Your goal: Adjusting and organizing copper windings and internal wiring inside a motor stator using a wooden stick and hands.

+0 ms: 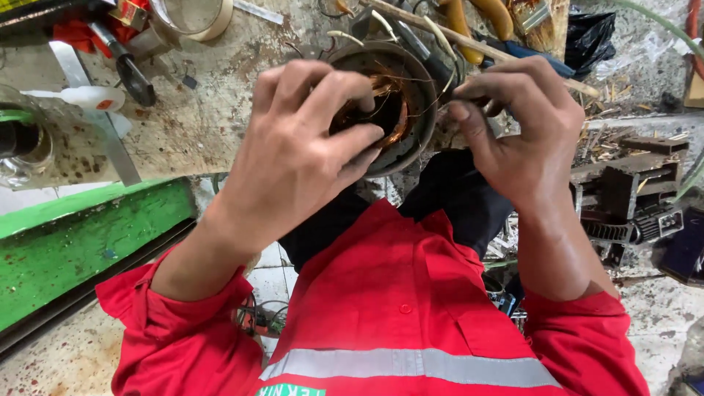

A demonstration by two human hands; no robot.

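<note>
- Over the lap, centre of view: a round motor stator, dark metal shell with copper wire coils inside, held up between both hands above the knees.
- Left hand: fingers curled over the near rim of the stator and closed on it, thumb pressing toward the copper; it carries the shell's weight.
- Right hand: fingers pinched narrow at the stator's far rim, on what looks like a thin wire strand (too fine to confirm).
- State of the winding: copper coils sit in the bore, but loose strands stray across the opening; I judge the winding to be partway handled, with the loose ends not yet tidied or tied. How many slots are filled cannot be told, since the left hand covers much of the bore.
- Worn, stained surface beyond the hands: a roll of tape, a small white bottle, a flat metal strip, a clear glass jar at the left edge.
- Upper right: wooden-handled tools, a thin stick, a brush.
- Left: a green painted panel.
- Right, on the floor: dark metal parts and scattered debris.
- Clothing: red work shirt with a grey reflective band.
</note>
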